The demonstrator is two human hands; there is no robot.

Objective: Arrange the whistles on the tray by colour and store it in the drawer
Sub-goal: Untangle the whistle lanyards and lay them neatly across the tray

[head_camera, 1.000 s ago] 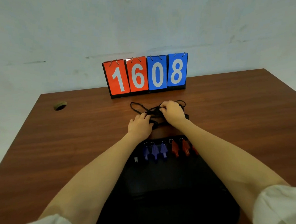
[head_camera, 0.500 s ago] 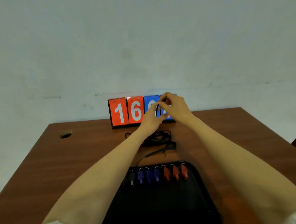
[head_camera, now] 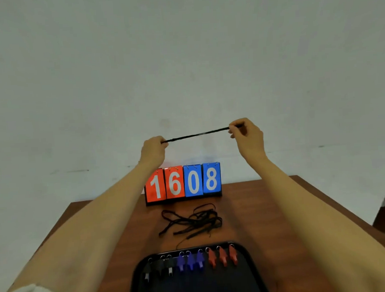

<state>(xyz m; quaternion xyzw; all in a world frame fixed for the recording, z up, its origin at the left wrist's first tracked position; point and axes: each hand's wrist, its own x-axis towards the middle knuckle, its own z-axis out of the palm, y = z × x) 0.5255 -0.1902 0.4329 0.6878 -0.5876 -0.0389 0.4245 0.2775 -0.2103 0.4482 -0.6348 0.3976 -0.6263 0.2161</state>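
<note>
A black tray [head_camera: 256, 274] lies at the near edge of the table. Along its far rim stand three black whistles [head_camera: 159, 267], three blue whistles [head_camera: 190, 261] and three red whistles [head_camera: 223, 257], grouped by colour from left to right. My left hand [head_camera: 152, 151] and my right hand [head_camera: 245, 133] are raised high above the table in front of the wall. Between them a black cord [head_camera: 196, 135] is stretched taut, each hand pinching one end. A tangle of more black cords [head_camera: 192, 223] lies on the table behind the tray.
A flip scoreboard [head_camera: 182, 183] reading 1608, two red cards and two blue, stands at the back of the brown wooden table [head_camera: 268, 208]. A pale wall rises behind it. No drawer is in view.
Both hands rose from the cord tangle on the table to high above the scoreboard and moved apart, pulling one cord straight. The camera tilted upward.
</note>
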